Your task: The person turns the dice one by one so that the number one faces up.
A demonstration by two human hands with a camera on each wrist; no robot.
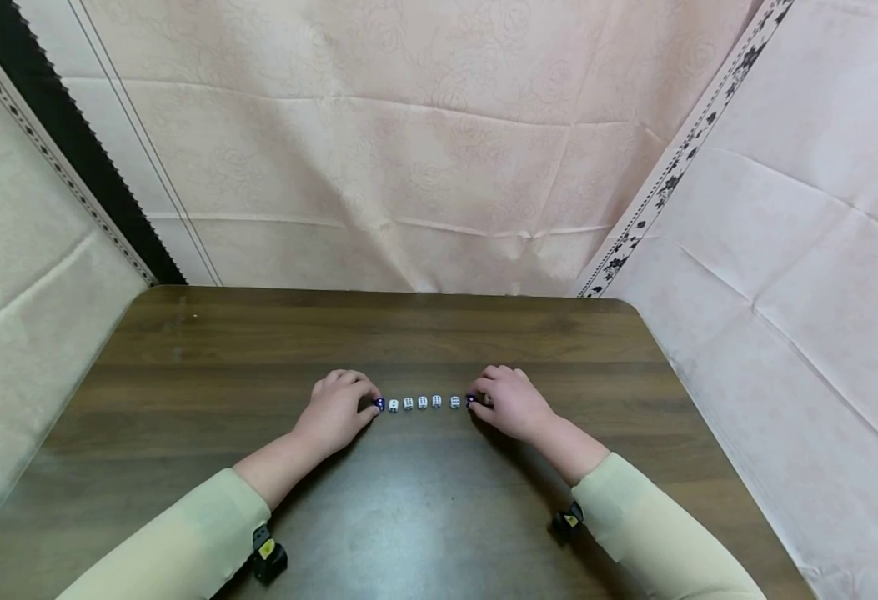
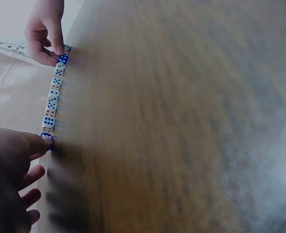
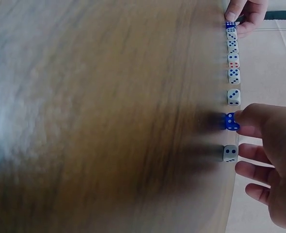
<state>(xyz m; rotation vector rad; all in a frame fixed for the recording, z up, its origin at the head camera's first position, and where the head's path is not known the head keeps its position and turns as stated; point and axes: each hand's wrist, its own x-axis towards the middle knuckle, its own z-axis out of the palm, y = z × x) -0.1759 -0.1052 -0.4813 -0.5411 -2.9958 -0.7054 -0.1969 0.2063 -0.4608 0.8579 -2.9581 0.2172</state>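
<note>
A row of several small white dice [image 1: 422, 402] with coloured pips lies across the middle of the table. At its left end my left hand [image 1: 339, 410] pinches a blue die [image 2: 47, 137] between thumb and finger. Towards the right end, my right hand [image 1: 512, 402] holds another blue die [image 3: 231, 122] by thumb and fingertip. Small gaps separate that die from its neighbours in the right wrist view. One more white die [image 3: 230, 153] stands past it, beside the right hand's other fingers, mostly covered by the hand in the head view.
The brown wooden table [image 1: 423, 517] has rounded far corners. A pale cloth [image 1: 408, 167] hangs behind its far edge, and another white cloth [image 1: 799, 250] is at the right. A small black device [image 1: 268, 557] sits at the left sleeve, a similar device [image 1: 566, 522] at the right.
</note>
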